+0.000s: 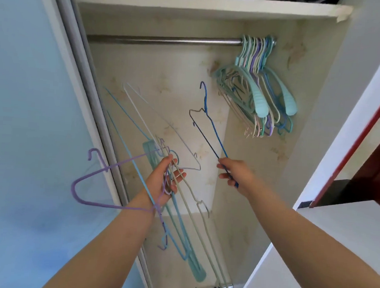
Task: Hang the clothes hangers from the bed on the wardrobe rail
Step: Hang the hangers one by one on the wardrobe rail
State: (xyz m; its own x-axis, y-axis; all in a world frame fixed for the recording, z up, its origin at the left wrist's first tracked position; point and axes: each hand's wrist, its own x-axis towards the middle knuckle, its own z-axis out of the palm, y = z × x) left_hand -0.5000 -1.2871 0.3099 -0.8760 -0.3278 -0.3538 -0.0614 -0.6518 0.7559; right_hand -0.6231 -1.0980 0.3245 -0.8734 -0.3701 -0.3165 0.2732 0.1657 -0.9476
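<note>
Done: pastel plastic hangers [262, 90] bunched on steel wardrobe rail [164, 40]. In hand: my right hand [234, 174] pinches a blue wire hanger [210, 122]; my left hand [163, 182] grips a tangled pastel bundle [180, 210], unhung.

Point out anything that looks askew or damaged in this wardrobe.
The shelf edge is chipped at its right end. The hung hangers crowd the rail's right end. The left hand grips a tangled bundle of hangers pointing every way; the right hand holds one blue hanger.
</note>
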